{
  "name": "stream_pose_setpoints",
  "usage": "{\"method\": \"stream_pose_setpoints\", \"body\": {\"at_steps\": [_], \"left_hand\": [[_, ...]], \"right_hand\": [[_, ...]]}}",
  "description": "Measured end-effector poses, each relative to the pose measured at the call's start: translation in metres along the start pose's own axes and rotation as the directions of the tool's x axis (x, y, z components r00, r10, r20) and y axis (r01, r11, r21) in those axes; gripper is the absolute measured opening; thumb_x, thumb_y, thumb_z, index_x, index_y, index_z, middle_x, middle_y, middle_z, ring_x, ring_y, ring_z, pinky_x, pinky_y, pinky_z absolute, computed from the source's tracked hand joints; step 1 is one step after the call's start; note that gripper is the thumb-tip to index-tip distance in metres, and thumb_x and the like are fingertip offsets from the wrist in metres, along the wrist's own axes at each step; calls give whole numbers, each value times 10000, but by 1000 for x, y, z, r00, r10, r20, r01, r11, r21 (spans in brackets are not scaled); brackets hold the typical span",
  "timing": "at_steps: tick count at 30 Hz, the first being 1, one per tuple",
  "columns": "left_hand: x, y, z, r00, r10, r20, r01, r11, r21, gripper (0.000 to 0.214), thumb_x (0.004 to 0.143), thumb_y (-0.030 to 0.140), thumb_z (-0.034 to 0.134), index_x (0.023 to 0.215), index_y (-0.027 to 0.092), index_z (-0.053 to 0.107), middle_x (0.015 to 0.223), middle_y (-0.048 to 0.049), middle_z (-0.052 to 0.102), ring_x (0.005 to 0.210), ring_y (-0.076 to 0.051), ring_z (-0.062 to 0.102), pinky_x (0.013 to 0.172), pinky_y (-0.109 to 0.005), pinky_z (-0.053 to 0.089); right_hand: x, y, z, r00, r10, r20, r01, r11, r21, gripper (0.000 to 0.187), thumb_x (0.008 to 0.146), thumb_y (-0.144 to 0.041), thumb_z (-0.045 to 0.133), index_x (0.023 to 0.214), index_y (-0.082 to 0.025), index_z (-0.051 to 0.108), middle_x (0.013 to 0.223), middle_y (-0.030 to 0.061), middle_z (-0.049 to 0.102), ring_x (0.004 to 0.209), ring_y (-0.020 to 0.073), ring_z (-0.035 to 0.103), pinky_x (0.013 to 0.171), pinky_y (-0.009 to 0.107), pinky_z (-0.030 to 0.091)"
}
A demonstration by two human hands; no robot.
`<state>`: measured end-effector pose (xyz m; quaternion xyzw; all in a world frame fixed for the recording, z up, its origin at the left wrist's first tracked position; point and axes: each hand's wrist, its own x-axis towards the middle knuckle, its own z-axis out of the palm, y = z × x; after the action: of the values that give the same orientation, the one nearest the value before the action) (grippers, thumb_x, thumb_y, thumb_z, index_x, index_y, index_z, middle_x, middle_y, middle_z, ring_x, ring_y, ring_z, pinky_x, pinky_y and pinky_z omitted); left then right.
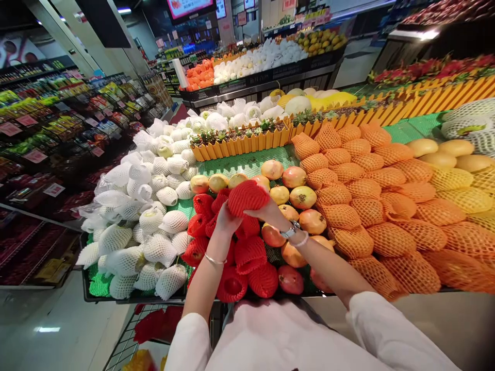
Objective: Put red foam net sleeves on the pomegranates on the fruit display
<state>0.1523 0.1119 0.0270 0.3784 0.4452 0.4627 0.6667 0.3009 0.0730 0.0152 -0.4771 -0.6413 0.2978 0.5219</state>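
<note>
In the head view, a round fruit in a red foam net (247,197) is held up between my two hands above the display; the net covers the fruit. My left hand (228,220) grips it from the lower left, and my right hand (269,210) closes around its right side. Below my hands sit several more red-netted fruits (251,255). Bare pomegranates (302,197), yellow to reddish, lie in rows just to the right and behind.
White-netted fruits (160,250) are heaped on the left, orange-netted fruits (367,211) on the right. A low yellow picket planter (243,146) runs behind. Under the front edge at lower left is a wire cart (119,340) with red and yellow items.
</note>
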Motion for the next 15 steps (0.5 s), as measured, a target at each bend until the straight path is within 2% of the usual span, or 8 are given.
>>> {"method": "stream_pose_setpoints", "body": {"at_steps": [3,6,8,11,15], "left_hand": [[16,3,-6,997,-66,-49,65,998,-14,346,957,276,305,867,195,629,1001,-98,723,1062,-226,666,1042,-468,475],[9,-5,-16,992,-80,-96,82,997,12,270,927,249,368,908,207,634,996,-83,723,1069,-219,659,1094,-481,419],[0,-13,-21,990,-64,-122,69,997,33,232,869,190,445,1011,214,627,1101,-73,704,1146,-211,624,1130,-463,379],[-13,-24,-23,989,-18,-145,27,998,58,393,819,165,510,1203,236,555,1354,-67,585,1314,-205,507,1152,-407,356],[-22,-30,-21,992,14,-128,-2,996,92,509,824,181,514,1329,212,465,1494,-88,445,1411,-216,397,1171,-368,326]], "right_hand": [[20,13,0,1000,-3,-8,2,991,-131,674,805,-437,719,1303,-153,363,1274,61,545,1118,177,534,1037,401,460],[27,21,2,1000,-21,-5,19,966,-256,788,760,-351,771,1354,-125,304,1343,111,470,1235,222,461,1102,423,393],[28,24,5,1000,-20,17,25,933,-359,784,746,-295,775,1359,-121,319,1380,149,427,1305,271,400,1118,458,371],[26,27,13,997,14,81,28,867,-497,708,746,-198,743,1352,-135,382,1433,191,376,1339,334,367,1089,497,395],[29,26,23,973,75,216,81,770,-633,695,761,-193,732,1378,-150,415,1442,199,394,1253,337,475,954,437,510]]}}
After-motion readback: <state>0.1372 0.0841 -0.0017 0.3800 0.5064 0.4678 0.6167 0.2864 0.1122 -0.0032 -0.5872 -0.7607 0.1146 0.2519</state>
